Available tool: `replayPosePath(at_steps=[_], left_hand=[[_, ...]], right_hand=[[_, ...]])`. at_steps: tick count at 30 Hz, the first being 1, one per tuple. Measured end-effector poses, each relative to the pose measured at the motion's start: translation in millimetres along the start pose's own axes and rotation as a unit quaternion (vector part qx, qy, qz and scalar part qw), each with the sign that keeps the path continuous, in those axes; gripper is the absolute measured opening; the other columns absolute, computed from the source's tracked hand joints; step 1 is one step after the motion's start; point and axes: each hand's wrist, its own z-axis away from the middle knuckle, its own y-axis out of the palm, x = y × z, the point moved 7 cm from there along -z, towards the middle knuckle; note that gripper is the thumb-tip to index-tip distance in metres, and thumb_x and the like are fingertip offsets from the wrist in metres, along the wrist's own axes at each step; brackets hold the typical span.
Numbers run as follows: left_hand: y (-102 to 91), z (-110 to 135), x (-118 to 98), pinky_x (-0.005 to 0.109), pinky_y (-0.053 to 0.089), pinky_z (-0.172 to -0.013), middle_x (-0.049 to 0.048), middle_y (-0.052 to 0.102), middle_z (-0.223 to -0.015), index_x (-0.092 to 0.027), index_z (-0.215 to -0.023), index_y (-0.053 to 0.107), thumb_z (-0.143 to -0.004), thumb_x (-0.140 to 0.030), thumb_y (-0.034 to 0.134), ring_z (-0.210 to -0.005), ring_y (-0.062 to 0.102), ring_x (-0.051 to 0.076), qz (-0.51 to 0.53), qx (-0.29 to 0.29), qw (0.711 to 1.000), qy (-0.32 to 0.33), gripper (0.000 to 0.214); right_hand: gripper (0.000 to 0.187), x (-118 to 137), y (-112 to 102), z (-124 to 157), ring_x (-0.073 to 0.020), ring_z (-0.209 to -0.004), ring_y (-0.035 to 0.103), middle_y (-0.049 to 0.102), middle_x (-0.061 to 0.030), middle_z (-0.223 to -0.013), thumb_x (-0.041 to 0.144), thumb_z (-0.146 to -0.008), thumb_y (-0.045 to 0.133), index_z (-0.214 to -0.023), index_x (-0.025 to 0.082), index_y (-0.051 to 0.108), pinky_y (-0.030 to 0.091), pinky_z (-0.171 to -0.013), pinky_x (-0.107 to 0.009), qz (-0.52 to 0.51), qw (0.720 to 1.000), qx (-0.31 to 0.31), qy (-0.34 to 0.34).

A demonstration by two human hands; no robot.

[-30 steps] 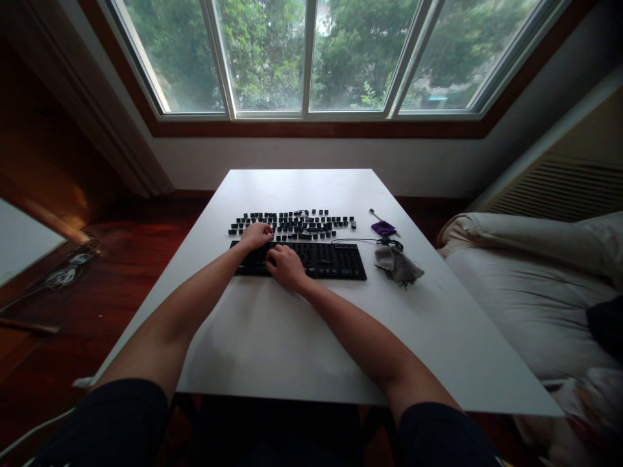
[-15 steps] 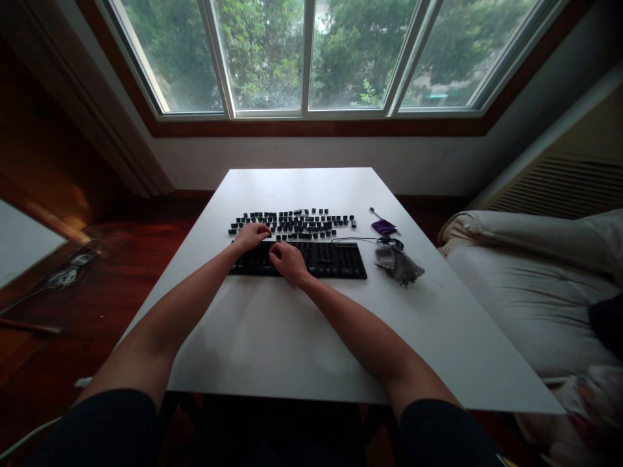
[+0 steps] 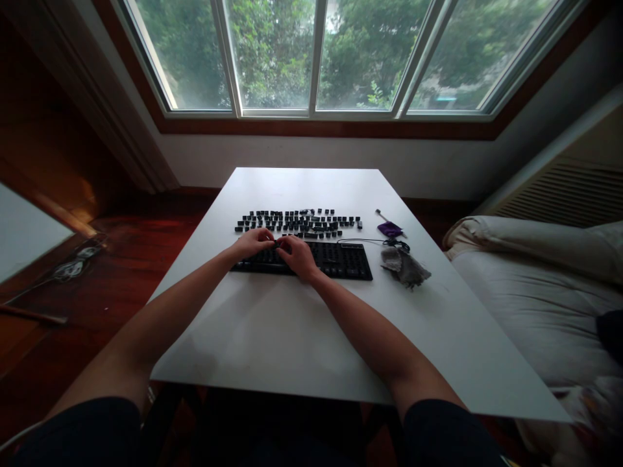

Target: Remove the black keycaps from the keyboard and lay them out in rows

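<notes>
My left hand [image 3: 256, 241] and my right hand [image 3: 298, 255] meet over the back edge of a black keyboard [image 3: 343, 263]. Their fingertips are pinched together on a small black piece, apparently a keycap [image 3: 276, 244], which is mostly covered by the fingers. The left part of the keyboard lies under my hands and is partly hidden. Just behind it, loose black keycaps [image 3: 318, 226] are spread in uneven rows on the white table [image 3: 272, 337].
Right of the keyboard lies a crumpled grey cloth [image 3: 405, 267], with a coiled black cable [image 3: 396, 244] behind it. Farther back are a purple cloth pouch [image 3: 390, 229] and a thin stick-like tool [image 3: 380, 215]. A pale sofa [image 3: 530, 279] stands beyond the table's right edge.
My right hand has moved up to my left, and the fingertips, apart before, now meet on the small black piece. The whole view has shifted slightly.
</notes>
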Motion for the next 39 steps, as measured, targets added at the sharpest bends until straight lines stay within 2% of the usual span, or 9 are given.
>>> replayPosePath(at_steps=[5, 10, 17, 22, 29, 39], left_hand=[[2.5, 6.1, -7.1, 0.026, 0.046, -0.067, 0.0028, 0.07, -0.08, -0.015, -0.088, 0.066, -0.077, -0.046, 0.071, -0.073, 0.062, 0.015, 0.038, 0.006, 0.999, 0.009, 0.034], [2.2, 8.1, -5.9, 0.026, 0.045, -0.067, 0.0025, 0.071, -0.077, -0.016, -0.091, 0.069, -0.081, -0.049, 0.066, -0.071, 0.062, 0.015, 0.017, 0.019, 1.0, 0.007, 0.035], [-1.0, 9.3, 5.9, 0.027, 0.045, -0.069, 0.0021, 0.073, -0.078, -0.019, -0.091, 0.076, -0.084, -0.048, 0.06, -0.074, 0.063, 0.018, -0.115, 0.005, 0.993, -0.005, 0.034], [1.4, 16.4, -2.7, 0.027, 0.041, -0.064, 0.0019, 0.073, -0.076, -0.021, -0.096, 0.08, -0.083, -0.047, 0.061, -0.072, 0.062, 0.018, -0.17, 0.009, 0.985, -0.007, 0.035], [5.7, 20.1, -1.8, 0.026, 0.042, -0.065, 0.0025, 0.076, -0.082, -0.021, -0.094, 0.081, -0.081, -0.045, 0.062, -0.076, 0.064, 0.019, -0.167, 0.02, 0.986, 0.001, 0.033], [17.7, 18.3, -3.3, 0.027, 0.044, -0.068, 0.0031, 0.077, -0.086, -0.021, -0.09, 0.08, -0.08, -0.043, 0.064, -0.078, 0.066, 0.02, -0.174, 0.044, 0.984, 0.007, 0.029]], right_hand=[[0.016, 1.3, 1.5, 0.4, -0.0172, -0.088, 0.062, 0.068, -0.0023, -0.095, 0.024, -0.089, 0.065, -0.105, 0.022, 0.071, 0.046, -0.083, -0.029, -0.015, 1.0, 0.007, -0.01], [0.015, 0.3, 4.0, -0.9, -0.0171, -0.089, 0.061, 0.068, -0.0022, -0.093, 0.024, -0.087, 0.068, -0.101, 0.02, 0.071, 0.045, -0.083, -0.028, -0.011, 1.0, 0.009, -0.026], [0.011, -14.2, 9.7, -6.6, -0.0171, -0.086, 0.06, 0.071, -0.0019, -0.089, 0.027, -0.084, 0.073, -0.092, 0.02, 0.074, 0.043, -0.083, -0.029, 0.033, 0.997, 0.075, -0.018], [0.012, -17.3, 17.2, -5.2, -0.0175, -0.087, 0.058, 0.069, -0.0026, -0.089, 0.031, -0.083, 0.076, -0.089, 0.021, 0.076, 0.042, -0.085, -0.03, 0.062, 0.99, 0.123, -0.023], [0.014, -10.3, 18.3, -0.6, -0.0206, -0.096, 0.056, 0.065, -0.0037, -0.095, 0.03, -0.081, 0.077, -0.092, 0.022, 0.074, 0.041, -0.088, -0.031, 0.113, 0.985, 0.125, -0.041], [0.013, -12.6, 19.2, -1.2, -0.0207, -0.096, 0.056, 0.066, -0.0043, -0.095, 0.032, -0.084, 0.074, -0.091, 0.022, 0.074, 0.041, -0.088, -0.031, 0.12, 0.983, 0.136, -0.036]])
